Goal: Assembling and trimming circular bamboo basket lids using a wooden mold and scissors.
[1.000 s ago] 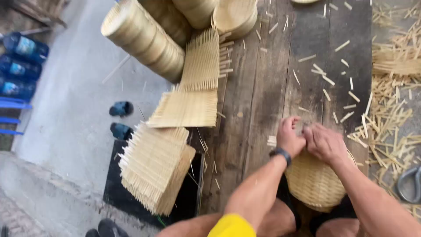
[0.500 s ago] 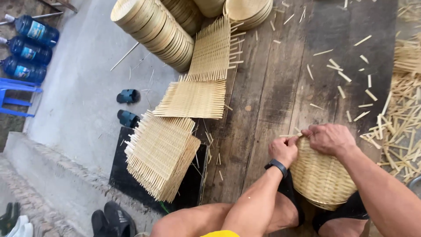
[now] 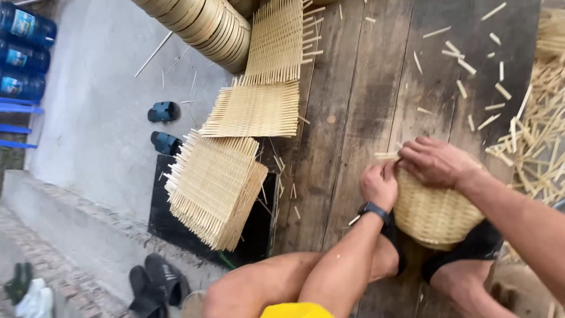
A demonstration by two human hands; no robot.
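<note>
Head view: both hands grip the rim of a woven bamboo basket (image 3: 432, 215) held between the knees — left hand (image 3: 379, 185) with fingers curled on the near edge, right hand (image 3: 435, 162) covering the top, its fingertips hidden. Stacked woven mats (image 3: 215, 185) lie left.

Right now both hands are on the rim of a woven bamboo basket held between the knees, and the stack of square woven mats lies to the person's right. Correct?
Not quite. The head view shows the stack of square woven mats to the person's left, not right. The rest holds: the left hand and right hand are on the rim of the woven bamboo basket between the knees.
</note>
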